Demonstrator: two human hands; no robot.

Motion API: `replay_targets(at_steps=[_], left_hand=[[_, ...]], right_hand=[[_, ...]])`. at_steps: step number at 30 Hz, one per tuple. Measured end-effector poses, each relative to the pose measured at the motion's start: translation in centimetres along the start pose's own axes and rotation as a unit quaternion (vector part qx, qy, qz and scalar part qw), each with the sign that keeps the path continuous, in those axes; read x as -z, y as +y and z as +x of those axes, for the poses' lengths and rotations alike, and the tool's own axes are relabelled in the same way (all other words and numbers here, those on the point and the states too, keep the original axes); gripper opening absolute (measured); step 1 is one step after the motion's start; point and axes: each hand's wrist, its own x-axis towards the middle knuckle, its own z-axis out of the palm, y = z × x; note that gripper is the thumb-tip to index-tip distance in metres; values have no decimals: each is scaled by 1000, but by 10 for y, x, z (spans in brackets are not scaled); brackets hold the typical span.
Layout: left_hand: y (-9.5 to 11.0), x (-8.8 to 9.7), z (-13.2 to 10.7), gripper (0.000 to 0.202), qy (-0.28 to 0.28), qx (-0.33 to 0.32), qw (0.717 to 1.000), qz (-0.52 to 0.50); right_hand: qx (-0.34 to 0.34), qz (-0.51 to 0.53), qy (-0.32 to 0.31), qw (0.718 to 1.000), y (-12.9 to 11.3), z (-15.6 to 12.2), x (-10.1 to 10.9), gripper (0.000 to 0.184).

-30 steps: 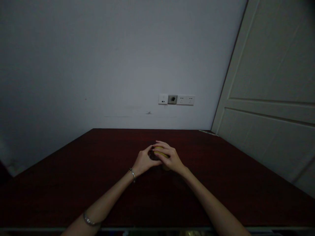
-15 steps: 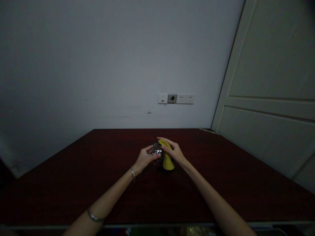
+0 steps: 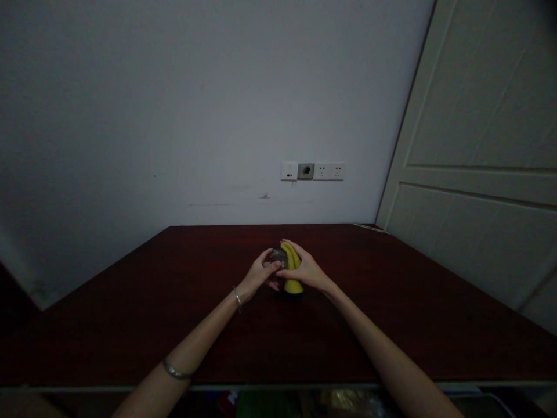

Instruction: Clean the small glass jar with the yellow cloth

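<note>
Between my hands, over the middle of the table, is a small shiny, dark, see-through object (image 3: 278,256), perhaps a glass or clear plastic piece; its kind is hard to make out. My left hand (image 3: 260,274) grips it from the left, thumb across its near side. A yellow cloth (image 3: 294,285) is bunched in my right hand (image 3: 308,270), pressed against the object's right side, its lower end hanging close to the tabletop. My right fingers curl over the top of the cloth, and the thumb reaches toward the object. The object's underside is hidden.
The dark red table (image 3: 130,302) reaches back to a pale wall with a row of sockets (image 3: 312,171). A panelled white door (image 3: 474,191) stands at the right. Below the table's near edge, several items, one green (image 3: 265,404), show dimly.
The yellow cloth now lies more folded along the object, and my right thumb has come lower and further left across it. The view has shifted slightly.
</note>
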Motion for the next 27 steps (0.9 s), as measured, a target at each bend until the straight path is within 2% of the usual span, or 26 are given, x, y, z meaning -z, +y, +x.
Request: replay_targets(at_steps=[3,6,12,19,27], left_hand=[[-7,6,2,100,-53,8,998,-11],[-10,7,4,108,-95,-9,995,7],[-7,3,4,89,-64,-43,993,92],[-14,9,16,74,-38,-93,986,133],[-3,12,21,75,-84,-91,987,100]], right_hand=[[-52,32,22,998,10,3,0,78],[-90,56,30,994,15,4,-1,75],[-94,86,19,992,8,1,-7,74],[-86,57,36,994,9,0,-10,77],[-57,16,76,995,17,1,-10,78]])
